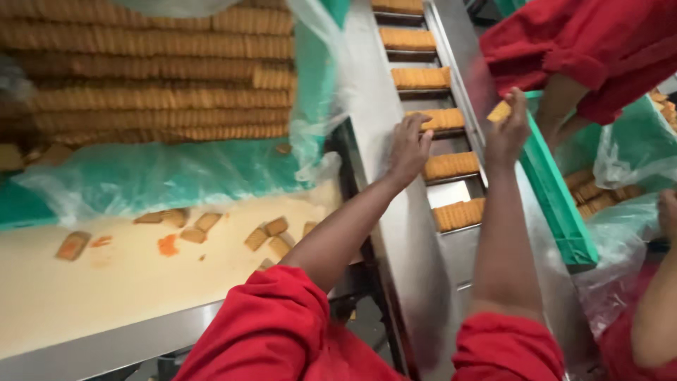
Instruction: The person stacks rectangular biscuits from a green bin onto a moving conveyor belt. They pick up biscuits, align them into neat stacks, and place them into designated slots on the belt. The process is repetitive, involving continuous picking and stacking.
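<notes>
while left hand [409,147] touches a biscuit stack [442,118], right hand [509,129] (raised) holds biscuits [499,111].

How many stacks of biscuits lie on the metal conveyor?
6 stacks of biscuits in one line along the conveyor, top edge down to beside the right forearm; the left hand may hide more.

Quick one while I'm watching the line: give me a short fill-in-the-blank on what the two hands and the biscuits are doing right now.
1. The right hand holds a single ____ pinched in its grip.
2. The left hand reaches over the metal ____ carrying biscuit stacks.
3. Loose biscuits lie scattered on the ____-coloured table.
4. The big crate of biscuit rows is lined with clear ____.

Missing words: biscuit; conveyor; cream; plastic
</notes>
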